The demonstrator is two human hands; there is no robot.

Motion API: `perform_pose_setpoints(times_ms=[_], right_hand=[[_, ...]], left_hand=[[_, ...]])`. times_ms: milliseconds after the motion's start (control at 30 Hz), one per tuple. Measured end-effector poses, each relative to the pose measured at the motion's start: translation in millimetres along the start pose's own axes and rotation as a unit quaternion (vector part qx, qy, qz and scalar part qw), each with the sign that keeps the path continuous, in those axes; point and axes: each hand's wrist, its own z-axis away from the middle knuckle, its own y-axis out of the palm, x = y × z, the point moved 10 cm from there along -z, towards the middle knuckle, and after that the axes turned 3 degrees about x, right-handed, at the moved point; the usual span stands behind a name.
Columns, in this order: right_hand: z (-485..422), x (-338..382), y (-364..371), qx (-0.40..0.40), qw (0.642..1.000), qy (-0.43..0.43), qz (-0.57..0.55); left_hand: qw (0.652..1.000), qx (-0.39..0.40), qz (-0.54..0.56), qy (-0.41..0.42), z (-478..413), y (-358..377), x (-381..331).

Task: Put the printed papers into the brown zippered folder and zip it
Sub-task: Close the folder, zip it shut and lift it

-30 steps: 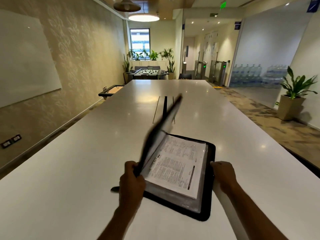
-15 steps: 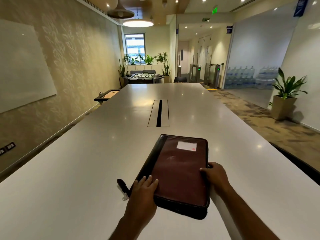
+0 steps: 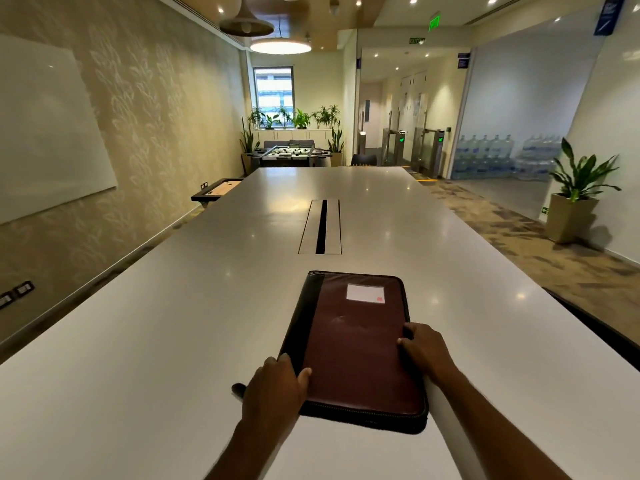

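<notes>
The brown zippered folder (image 3: pixel 356 344) lies closed and flat on the white table (image 3: pixel 173 341), a white label near its far right corner. The printed papers are hidden inside it. My left hand (image 3: pixel 273 389) grips the folder's near left corner at the black spine, thumb on the cover. My right hand (image 3: pixel 424 351) holds the right edge about midway, fingers curled on the zipper side. A black strap or zipper tab (image 3: pixel 238 389) sticks out just left of my left hand.
A cable slot (image 3: pixel 321 226) runs down the table's middle beyond the folder. The table's right edge drops to a carpeted floor with a potted plant (image 3: pixel 575 195). A whiteboard (image 3: pixel 48 129) hangs on the left wall.
The cover swung down over the papers and the folder now lies shut. My left hand shifted from the cover's top to gripping the near left corner. My right hand stayed on the right edge.
</notes>
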Motion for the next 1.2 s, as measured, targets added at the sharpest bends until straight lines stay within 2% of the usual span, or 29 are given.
perform_pose_setpoints(times_ms=[100,233,300,333,400,433,467,533,667,700,767,833,1000,1200], right_hand=[[-9,4,3,0.016,0.999,-0.002,0.043],[3,-9,6,0.018,0.996,0.064,0.065],[24,-8,3,-0.005,0.993,0.079,0.087],[38,-1,-3,-0.044,0.989,0.074,0.12],[70,25,-9,-0.13,0.979,0.02,0.158],[87,42,-5,-0.147,0.98,-0.02,0.131],[102,56,5,-0.135,0.985,-0.056,0.092],[127,80,38,-0.057,0.992,-0.108,0.031],[178,100,110,0.095,0.987,-0.073,-0.111],[186,103,121,0.095,0.988,-0.063,-0.108],[197,113,132,0.06,0.995,-0.078,0.006],[204,126,140,0.058,0.992,-0.09,0.064],[215,144,151,0.015,0.994,-0.094,0.052],[208,143,153,-0.028,0.995,-0.062,0.067]], left_hand=[[1.0,0.001,-0.009,0.0,6,-3,-1],[0.998,0.047,-0.006,0.029,6,0,12],[0.995,0.09,-0.001,0.039,5,-1,20],[0.993,0.115,0.016,0.039,6,-2,23],[0.985,0.163,0.047,0.037,8,-4,29],[0.981,0.183,0.046,0.04,8,-6,31],[0.978,0.203,0.03,0.045,9,-7,32],[0.971,0.229,-0.009,0.072,12,-8,31],[0.972,0.215,-0.004,0.091,23,-13,33],[0.974,0.209,0.005,0.09,26,-13,33],[0.974,0.204,0.004,0.098,35,-13,32],[0.973,0.202,0.001,0.113,41,-14,29],[0.967,0.22,0.026,0.128,50,-13,33],[0.968,0.191,0.063,0.151,54,-20,38]])
